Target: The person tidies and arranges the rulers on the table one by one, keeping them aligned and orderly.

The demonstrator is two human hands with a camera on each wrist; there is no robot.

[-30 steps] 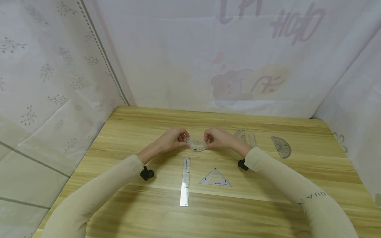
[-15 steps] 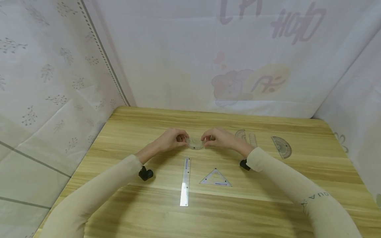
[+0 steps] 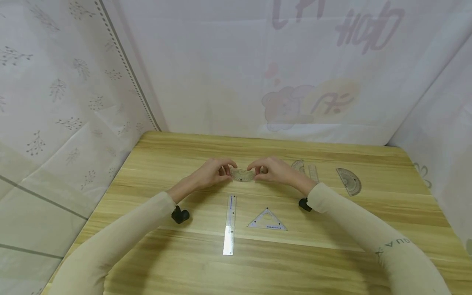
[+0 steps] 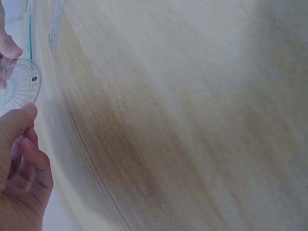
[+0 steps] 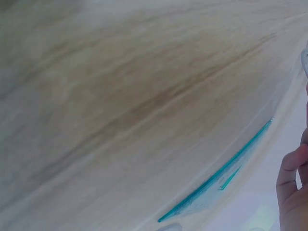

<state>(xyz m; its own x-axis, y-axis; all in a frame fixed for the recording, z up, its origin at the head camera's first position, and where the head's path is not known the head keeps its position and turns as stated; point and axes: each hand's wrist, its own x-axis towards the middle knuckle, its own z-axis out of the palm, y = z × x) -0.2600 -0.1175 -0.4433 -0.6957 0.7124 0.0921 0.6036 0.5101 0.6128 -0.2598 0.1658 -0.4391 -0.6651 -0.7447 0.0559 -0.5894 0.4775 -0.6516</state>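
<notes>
Between both hands is a clear semicircular protractor [image 3: 242,175], held with its straight edge away from the person and its curved edge nearer. My left hand [image 3: 215,172] pinches its left end, with the thumb [image 4: 21,118] at the rim in the left wrist view. The right hand [image 3: 273,171] grips the opposite end by thumb and forefinger; only part of that hand [image 5: 294,185] shows in the right wrist view. Nearer the person lie a clear straight ruler [image 3: 229,225] and a triangular set square [image 3: 267,220], which shows a teal edge in the right wrist view.
Beyond the right forearm lie another protractor [image 3: 298,166], partly covered by the arm, and a short clear ruler [image 3: 313,173]. A further protractor [image 3: 348,182] lies to the right on the wooden table [image 3: 177,266]. Printed cloth [image 3: 221,82] hangs behind and at both sides.
The protractor has shifted slightly away from the person and its tilt has changed. The right fingers have moved a little leftward and opened around its end. Ruler and set square stay put.
</notes>
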